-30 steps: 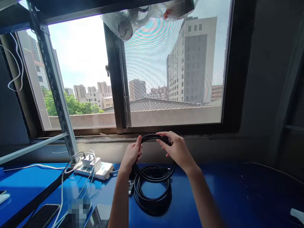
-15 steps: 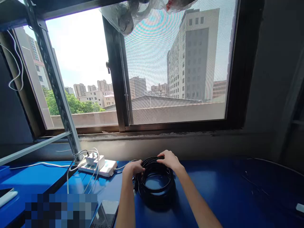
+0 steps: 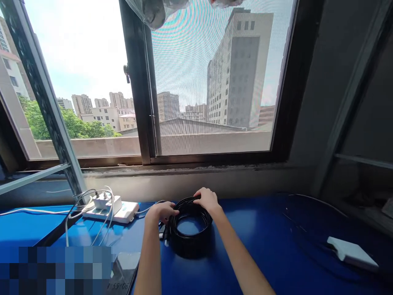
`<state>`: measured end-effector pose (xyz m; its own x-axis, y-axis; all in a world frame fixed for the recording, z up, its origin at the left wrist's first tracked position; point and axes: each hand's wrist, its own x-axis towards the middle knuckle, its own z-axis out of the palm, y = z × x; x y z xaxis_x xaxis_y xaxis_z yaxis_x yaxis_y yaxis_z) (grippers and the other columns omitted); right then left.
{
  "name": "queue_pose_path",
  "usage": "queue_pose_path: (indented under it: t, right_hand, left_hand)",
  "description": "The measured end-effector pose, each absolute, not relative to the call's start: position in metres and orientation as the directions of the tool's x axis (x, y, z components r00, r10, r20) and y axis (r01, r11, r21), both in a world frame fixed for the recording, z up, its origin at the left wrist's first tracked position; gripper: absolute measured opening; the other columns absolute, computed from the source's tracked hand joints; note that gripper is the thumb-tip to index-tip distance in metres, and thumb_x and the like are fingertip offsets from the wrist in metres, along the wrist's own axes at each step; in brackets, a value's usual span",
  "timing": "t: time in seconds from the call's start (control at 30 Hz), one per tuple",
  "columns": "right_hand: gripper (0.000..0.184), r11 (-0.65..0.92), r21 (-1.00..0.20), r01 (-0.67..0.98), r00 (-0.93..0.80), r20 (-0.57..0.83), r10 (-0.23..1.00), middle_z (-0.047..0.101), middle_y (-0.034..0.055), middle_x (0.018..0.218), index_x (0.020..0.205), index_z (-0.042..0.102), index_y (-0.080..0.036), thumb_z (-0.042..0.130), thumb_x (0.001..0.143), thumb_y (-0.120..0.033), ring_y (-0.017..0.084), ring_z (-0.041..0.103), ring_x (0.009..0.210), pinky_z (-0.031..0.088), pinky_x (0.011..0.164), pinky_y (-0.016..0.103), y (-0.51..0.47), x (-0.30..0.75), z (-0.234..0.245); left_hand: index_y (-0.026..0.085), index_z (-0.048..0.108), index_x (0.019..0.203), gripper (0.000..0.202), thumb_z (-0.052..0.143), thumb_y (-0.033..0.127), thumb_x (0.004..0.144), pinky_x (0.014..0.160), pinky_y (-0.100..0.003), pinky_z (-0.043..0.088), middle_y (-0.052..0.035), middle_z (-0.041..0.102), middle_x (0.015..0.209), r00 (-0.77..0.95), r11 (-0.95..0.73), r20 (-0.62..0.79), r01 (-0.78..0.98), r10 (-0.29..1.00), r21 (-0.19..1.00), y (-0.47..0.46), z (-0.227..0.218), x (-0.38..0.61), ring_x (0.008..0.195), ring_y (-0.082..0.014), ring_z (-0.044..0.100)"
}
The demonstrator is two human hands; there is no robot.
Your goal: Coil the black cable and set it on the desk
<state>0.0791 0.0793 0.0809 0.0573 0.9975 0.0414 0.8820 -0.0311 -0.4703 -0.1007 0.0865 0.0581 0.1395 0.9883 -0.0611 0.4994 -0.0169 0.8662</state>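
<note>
A coil of black cable [image 3: 188, 237] lies flat on the blue table [image 3: 260, 246] below the window. My left hand [image 3: 161, 212] grips the coil's left rim with curled fingers, beside a small plug end at its left side. My right hand [image 3: 207, 199] rests curled over the coil's far rim, fingers closed on the cable loops. Both forearms reach in from the bottom edge.
A white power strip [image 3: 110, 209] with plugs and white wires sits left of the coil. A phone [image 3: 123, 272] lies at the near edge. A white flat device [image 3: 351, 253] lies at the right. A metal shelf post [image 3: 46, 106] stands left, before the window.
The loop that my hands held up in front of the sill has come down onto the coil. Both hands now press on the coil's rim on the table. The view has shifted right.
</note>
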Motion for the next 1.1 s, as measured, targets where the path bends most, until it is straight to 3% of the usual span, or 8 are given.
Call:
queue_pose_path:
  t: [0.1, 0.23, 0.4, 0.6, 0.73, 0.83, 0.97, 1.1]
  right_hand:
    - [0.019, -0.023, -0.497, 0.867, 0.042, 0.028, 0.999, 0.064, 0.0064, 0.111, 0.098, 0.065, -0.016, 0.062, 0.085, -0.029, 0.019, 0.059, 0.105, 0.044, 0.095, 0.043, 0.077, 0.082, 0.081]
    - [0.023, -0.015, -0.569, 0.822, 0.055, 0.052, 0.997, 0.068, 0.0057, 0.108, 0.096, 0.069, -0.020, 0.072, 0.074, -0.026, 0.022, 0.061, 0.105, 0.046, 0.089, 0.033, 0.076, 0.088, 0.080]
    - [0.028, -0.020, -0.659, 0.752, 0.130, 0.119, 0.984, 0.072, 0.0053, 0.095, 0.096, 0.071, -0.023, 0.053, 0.086, -0.042, 0.021, 0.066, 0.093, 0.048, 0.074, 0.026, 0.080, 0.104, 0.073]
    - [0.043, -0.003, -0.717, 0.697, 0.185, 0.176, 0.967, 0.072, 0.0083, 0.087, 0.089, 0.071, -0.016, 0.034, 0.094, -0.037, 0.018, 0.068, 0.078, 0.049, 0.069, 0.026, 0.087, 0.133, 0.061]
    - [0.033, 0.108, -0.699, 0.707, 0.156, 0.304, 0.940, 0.071, 0.0085, 0.098, 0.105, 0.067, -0.016, 0.041, 0.091, -0.031, 0.018, 0.066, 0.089, 0.049, 0.078, 0.027, 0.084, 0.129, 0.065]
    - [0.031, 0.212, -0.616, 0.758, 0.077, 0.408, 0.910, 0.066, 0.0068, 0.112, 0.112, 0.065, -0.020, 0.051, 0.086, -0.030, 0.019, 0.060, 0.104, 0.044, 0.091, 0.030, 0.077, 0.107, 0.068]
    - [0.034, 0.299, -0.476, 0.827, -0.062, 0.452, 0.890, 0.062, 0.0067, 0.119, 0.112, 0.066, -0.025, 0.062, 0.078, -0.028, 0.024, 0.053, 0.115, 0.037, 0.100, 0.038, 0.070, 0.071, 0.053]
    - [0.036, 0.291, -0.385, 0.876, -0.111, 0.426, 0.898, 0.061, 0.0101, 0.121, 0.112, 0.067, -0.024, 0.061, 0.076, -0.022, 0.029, 0.050, 0.118, 0.036, 0.099, 0.045, 0.074, 0.060, 0.028]
  left_hand:
    - [0.023, 0.056, 0.065, 0.016, 0.067, 0.030, 0.056, 0.050, -0.030, 0.044, -0.0022, 0.058, 0.058, 0.105, 0.081, -0.165, 0.551, 0.981, 0.830, 0.076, 0.084, -0.099, 0.059, -0.0225, 0.055]
    - [0.021, 0.063, 0.076, 0.017, 0.064, 0.032, 0.064, 0.056, -0.026, 0.044, -0.0037, 0.062, 0.069, 0.117, -0.167, 0.132, 0.393, 0.984, 0.904, 0.058, 0.123, -0.096, 0.065, -0.0189, 0.056]
    - [0.020, 0.069, 0.088, 0.025, 0.060, 0.038, 0.072, 0.060, -0.024, 0.044, -0.0024, 0.064, 0.070, 0.145, -0.538, 0.518, 0.243, 0.843, 0.807, 0.013, 0.169, -0.085, 0.067, -0.0157, 0.058]
    - [0.022, 0.069, 0.053, 0.046, 0.048, 0.046, 0.087, 0.044, -0.027, 0.037, -0.0021, 0.056, 0.043, 0.034, -0.820, 0.819, -0.005, 0.572, 0.573, -0.048, 0.185, -0.077, 0.038, -0.0122, 0.046]
    - [0.021, 0.065, 0.049, 0.049, 0.047, 0.048, 0.086, 0.044, -0.025, 0.037, -0.0016, 0.052, 0.038, 0.032, -0.754, 0.758, 0.139, 0.652, 0.643, -0.037, 0.183, -0.069, 0.037, -0.0123, 0.047]
    - [0.018, 0.069, 0.068, 0.045, 0.040, 0.046, 0.087, 0.057, -0.027, 0.045, -0.0073, 0.067, 0.062, 0.081, -0.526, 0.564, 0.487, 0.822, 0.697, -0.007, 0.169, -0.063, 0.058, -0.0190, 0.062]
    - [0.011, 0.060, 0.120, 0.045, 0.047, 0.028, 0.081, 0.092, -0.040, 0.043, -0.0207, 0.061, 0.123, 0.063, -0.067, 0.025, 0.903, 0.998, 0.425, 0.023, 0.127, -0.060, 0.114, -0.0337, 0.057]
    - [0.004, 0.042, 0.137, 0.065, 0.049, 0.028, 0.077, 0.099, -0.051, 0.035, -0.0274, 0.041, 0.140, -0.053, 0.088, -0.104, 0.923, 0.993, 0.375, 0.032, 0.078, -0.065, 0.129, -0.0437, 0.038]
